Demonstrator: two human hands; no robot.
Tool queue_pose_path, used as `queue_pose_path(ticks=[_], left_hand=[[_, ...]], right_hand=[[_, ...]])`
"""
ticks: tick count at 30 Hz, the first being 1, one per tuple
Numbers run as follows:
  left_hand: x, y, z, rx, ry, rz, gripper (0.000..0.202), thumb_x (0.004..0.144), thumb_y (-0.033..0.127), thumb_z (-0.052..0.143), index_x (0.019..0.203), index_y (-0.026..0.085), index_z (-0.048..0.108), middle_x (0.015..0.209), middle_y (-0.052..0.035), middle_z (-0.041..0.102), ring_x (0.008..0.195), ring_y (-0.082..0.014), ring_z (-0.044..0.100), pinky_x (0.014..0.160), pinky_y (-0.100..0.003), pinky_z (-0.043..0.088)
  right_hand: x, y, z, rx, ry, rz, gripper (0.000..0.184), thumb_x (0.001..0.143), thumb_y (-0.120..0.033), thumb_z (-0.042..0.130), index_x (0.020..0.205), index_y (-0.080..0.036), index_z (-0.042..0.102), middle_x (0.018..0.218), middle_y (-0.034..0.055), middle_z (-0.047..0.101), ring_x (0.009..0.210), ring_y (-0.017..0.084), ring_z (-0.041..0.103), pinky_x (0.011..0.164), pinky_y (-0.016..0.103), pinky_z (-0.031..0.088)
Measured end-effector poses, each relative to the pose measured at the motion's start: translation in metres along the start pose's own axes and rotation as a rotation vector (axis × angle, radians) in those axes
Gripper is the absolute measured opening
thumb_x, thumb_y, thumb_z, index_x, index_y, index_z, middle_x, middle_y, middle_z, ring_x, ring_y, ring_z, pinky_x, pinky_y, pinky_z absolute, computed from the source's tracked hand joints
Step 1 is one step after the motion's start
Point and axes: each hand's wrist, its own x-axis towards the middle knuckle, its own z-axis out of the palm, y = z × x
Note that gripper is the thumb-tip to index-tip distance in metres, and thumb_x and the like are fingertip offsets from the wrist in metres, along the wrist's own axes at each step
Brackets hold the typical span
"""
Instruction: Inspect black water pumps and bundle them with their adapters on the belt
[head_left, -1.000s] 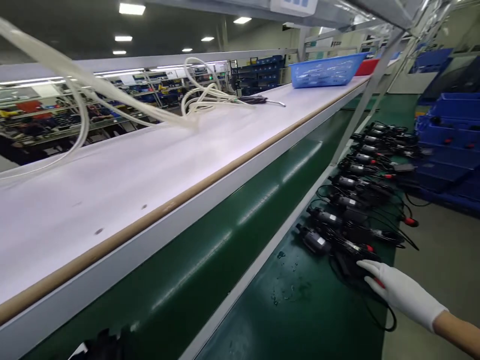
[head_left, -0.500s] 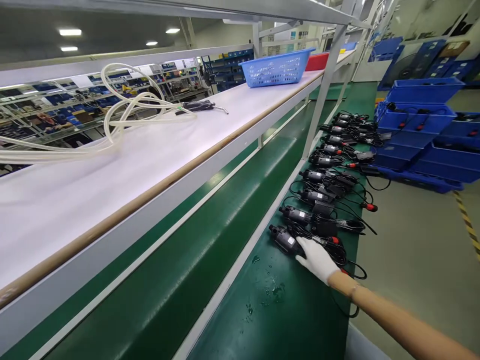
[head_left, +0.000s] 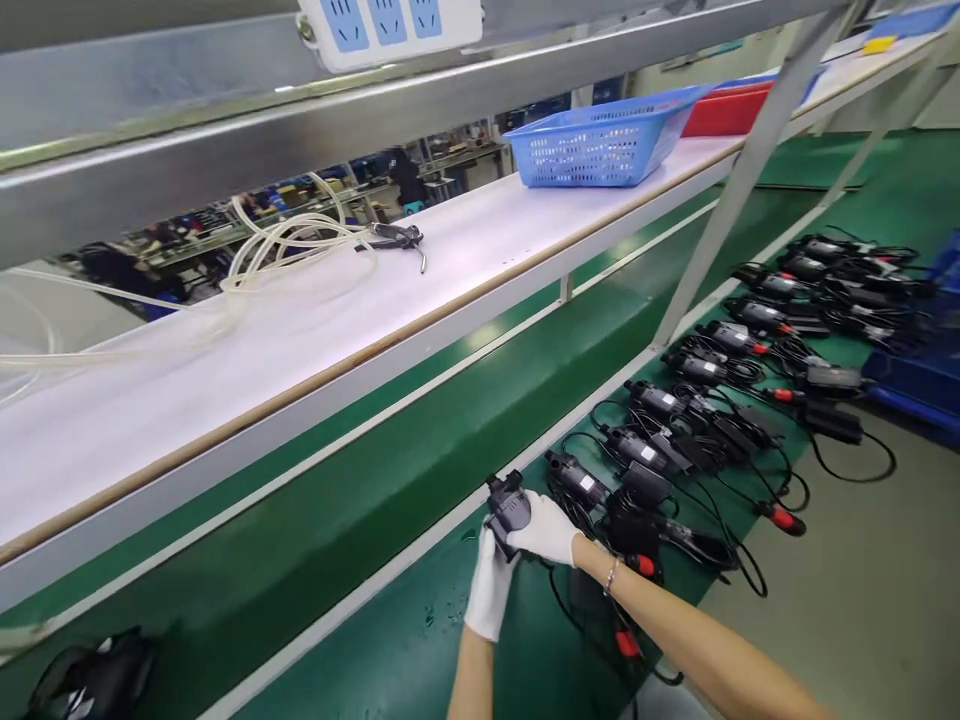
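Both my hands wear white gloves and meet over the green bench. My right hand (head_left: 550, 527) is closed around a small black pump unit (head_left: 508, 505) lifted just off the surface. My left hand (head_left: 489, 588) comes up from below and touches the unit's underside, fingers curled against it. The unit's black cable trails right toward a black adapter (head_left: 628, 524) and a red plug (head_left: 627, 643). A row of several like units (head_left: 660, 400) with coiled cables lies further along the bench.
A white shelf (head_left: 300, 330) runs above the green conveyor belt (head_left: 390, 450), carrying coiled clear tubing (head_left: 277, 245), an air gun (head_left: 397, 237) and a blue basket (head_left: 600, 148). A power strip (head_left: 390, 25) hangs overhead. Metal posts (head_left: 720, 205) stand at the bench edge.
My right hand has picked the nearest pump unit up and drawn it toward me. My left hand has come into view and joined it. My view dropped and swung right.
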Motion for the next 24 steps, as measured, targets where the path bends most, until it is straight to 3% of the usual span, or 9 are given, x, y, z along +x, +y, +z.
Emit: queue_pose_path(ticks=[2, 5, 8, 12, 15, 17, 19, 22, 24], left_hand=[[0.0, -0.016, 0.034, -0.061, 0.046, 0.038, 0.042, 0.085, 0.051, 0.072, 0.122, 0.031, 0.07, 0.144, -0.0067, 0.062, 0.146, -0.0286, 0.045, 0.11, -0.04, 0.048], [-0.017, -0.012, 0.075, -0.134, 0.121, 0.136, 0.039, 0.082, 0.047, 0.075, 0.118, 0.032, 0.072, 0.132, -0.003, 0.071, 0.137, -0.0288, 0.055, 0.108, -0.042, 0.05], [-0.054, 0.015, 0.111, -0.246, 0.202, 0.31, 0.032, 0.082, 0.043, 0.073, 0.111, 0.029, 0.075, 0.118, -0.0016, 0.076, 0.125, -0.0262, 0.064, 0.106, -0.038, 0.052], [-0.11, 0.063, 0.149, -0.455, 0.325, 0.463, 0.038, 0.086, 0.052, 0.064, 0.117, 0.031, 0.072, 0.123, -0.0027, 0.073, 0.121, -0.0279, 0.065, 0.099, -0.04, 0.056], [-0.142, 0.09, 0.16, -0.492, 0.293, 0.519, 0.044, 0.087, 0.06, 0.059, 0.123, 0.037, 0.069, 0.131, -0.0016, 0.069, 0.131, -0.0317, 0.058, 0.1, -0.047, 0.056], [-0.156, 0.097, 0.161, -0.474, 0.247, 0.511, 0.04, 0.086, 0.062, 0.059, 0.116, 0.039, 0.071, 0.126, -0.0014, 0.07, 0.129, -0.0322, 0.058, 0.1, -0.051, 0.055], [-0.166, 0.094, 0.16, -0.51, 0.2, 0.43, 0.035, 0.086, 0.061, 0.059, 0.106, 0.036, 0.073, 0.117, -0.0033, 0.072, 0.121, -0.0302, 0.063, 0.097, -0.049, 0.055], [-0.173, 0.075, 0.162, -0.665, 0.093, 0.225, 0.032, 0.088, 0.054, 0.058, 0.091, 0.027, 0.074, 0.102, -0.0087, 0.072, 0.1, -0.0248, 0.067, 0.089, -0.04, 0.057], [-0.176, 0.056, 0.166, -0.716, 0.011, 0.116, 0.032, 0.089, 0.049, 0.058, 0.086, 0.022, 0.073, 0.093, -0.0111, 0.069, 0.088, -0.0225, 0.066, 0.083, -0.037, 0.056]], right_hand=[[-0.012, -0.007, -0.031, 0.052, -0.029, -0.08, 0.057, 0.068, -0.047, 0.079, 0.115, -0.019, 0.065, 0.102, 0.0108, 0.07, 0.094, 0.028, 0.068, 0.081, 0.035, 0.052], [-0.023, -0.013, -0.079, 0.102, -0.083, -0.176, 0.06, 0.069, -0.047, 0.08, 0.121, -0.02, 0.064, 0.101, 0.0101, 0.068, 0.093, 0.028, 0.067, 0.082, 0.038, 0.054], [-0.028, -0.008, -0.115, 0.35, -0.214, -0.352, 0.052, 0.088, -0.043, 0.064, 0.135, -0.021, 0.058, 0.112, 0.0103, 0.071, 0.102, 0.025, 0.068, 0.091, 0.04, 0.056], [-0.055, -0.001, -0.133, 0.629, -0.459, -0.587, 0.055, 0.1, -0.047, 0.04, 0.146, -0.017, 0.048, 0.145, 0.0164, 0.059, 0.132, 0.025, 0.057, 0.115, 0.047, 0.042], [-0.096, -0.007, -0.137, 0.573, -0.71, -0.631, 0.043, 0.091, -0.037, 0.052, 0.13, -0.02, 0.06, 0.125, 0.0109, 0.069, 0.119, 0.025, 0.062, 0.108, 0.044, 0.046], [-0.122, -0.014, -0.141, 0.588, -0.769, -0.52, 0.034, 0.084, -0.029, 0.056, 0.116, -0.022, 0.064, 0.092, 0.0016, 0.068, 0.088, 0.019, 0.065, 0.083, 0.033, 0.054], [-0.14, -0.021, -0.147, 0.583, -0.696, -0.378, 0.028, 0.078, -0.027, 0.058, 0.105, -0.024, 0.064, 0.071, -0.0054, 0.053, 0.065, 0.013, 0.053, 0.061, 0.024, 0.047], [-0.151, -0.032, -0.161, 0.483, -0.445, -0.322, 0.011, 0.077, -0.034, 0.064, 0.083, -0.025, 0.063, 0.062, -0.0065, 0.045, 0.056, 0.012, 0.044, 0.052, 0.022, 0.041], [-0.155, -0.037, -0.169, 0.454, -0.254, -0.366, 0.027, 0.082, -0.045, 0.064, 0.066, -0.025, 0.058, 0.057, -0.0044, 0.048, 0.053, 0.013, 0.046, 0.048, 0.021, 0.042]])
